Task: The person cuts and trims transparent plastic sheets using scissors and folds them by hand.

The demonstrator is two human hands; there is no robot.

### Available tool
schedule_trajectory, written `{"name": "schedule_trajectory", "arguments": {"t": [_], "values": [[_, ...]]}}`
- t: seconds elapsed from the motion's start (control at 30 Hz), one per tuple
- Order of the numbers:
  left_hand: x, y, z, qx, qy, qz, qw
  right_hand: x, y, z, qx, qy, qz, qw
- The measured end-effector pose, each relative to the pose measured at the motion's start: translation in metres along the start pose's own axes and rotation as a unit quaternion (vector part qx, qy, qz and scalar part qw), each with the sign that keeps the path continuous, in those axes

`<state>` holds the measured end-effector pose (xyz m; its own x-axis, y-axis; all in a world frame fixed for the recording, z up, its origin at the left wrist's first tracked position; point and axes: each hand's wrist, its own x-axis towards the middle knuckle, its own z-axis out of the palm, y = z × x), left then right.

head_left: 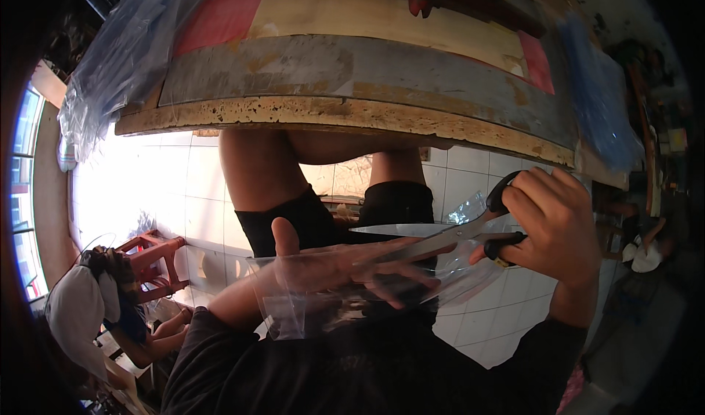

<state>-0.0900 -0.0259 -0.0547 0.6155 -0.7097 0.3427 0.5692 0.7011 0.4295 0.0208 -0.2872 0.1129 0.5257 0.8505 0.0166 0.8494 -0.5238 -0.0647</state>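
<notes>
My right hand [551,228] grips a pair of scissors [459,233] by its black handles. The long metal blades are spread apart and point left, over my lap. A clear plastic bag or sheet [285,316] lies across my left hand [330,268], and part of it reaches right, under the scissors. Through the film the left fingers show stretched out and apart, the thumb raised at its upper edge. The lower blade crosses in front of the left fingers. Whether the blades touch the plastic I cannot tell.
Ahead stands a workbench with a worn wooden edge [294,112], bearing pink and yellow sheets [352,22] and a dark bar. Clear plastic [121,77] hangs at its left, bluish plastic [598,95] at its right. A red stool [158,264] and a seated person [132,334] are at left.
</notes>
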Motion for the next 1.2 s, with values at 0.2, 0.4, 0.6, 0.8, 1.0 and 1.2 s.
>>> {"name": "schedule_trajectory", "arguments": {"t": [0.2, 0.4, 0.6, 0.8, 1.0, 1.2], "values": [[-0.01, -0.017, -0.014, 0.01, -0.015, 0.029, 0.999, 0.0, -0.002, 0.003, -0.034, 0.01, -0.016, 0.999], [0.004, 0.026, 0.015, 0.005, 0.082, -0.106, 0.991, -0.005, 0.001, 0.007, -0.052, 0.023, -0.012, 0.998], [-0.033, -0.002, 0.0, -0.054, 0.056, 0.002, 0.997, -0.004, 0.0, 0.018, -0.047, 0.026, -0.014, 0.998], [-0.021, 0.016, 0.006, -0.061, 0.04, 0.022, 0.997, -0.008, -0.001, 0.016, -0.046, 0.017, 0.007, 0.999], [-0.012, 0.02, 0.006, -0.04, 0.001, 0.025, 0.999, -0.007, -0.004, 0.012, -0.041, 0.029, 0.009, 0.999], [-0.022, 0.022, 0.012, -0.256, 0.18, -0.056, 0.948, -0.006, -0.006, 0.007, -0.058, 0.021, 0.007, 0.998]]}}
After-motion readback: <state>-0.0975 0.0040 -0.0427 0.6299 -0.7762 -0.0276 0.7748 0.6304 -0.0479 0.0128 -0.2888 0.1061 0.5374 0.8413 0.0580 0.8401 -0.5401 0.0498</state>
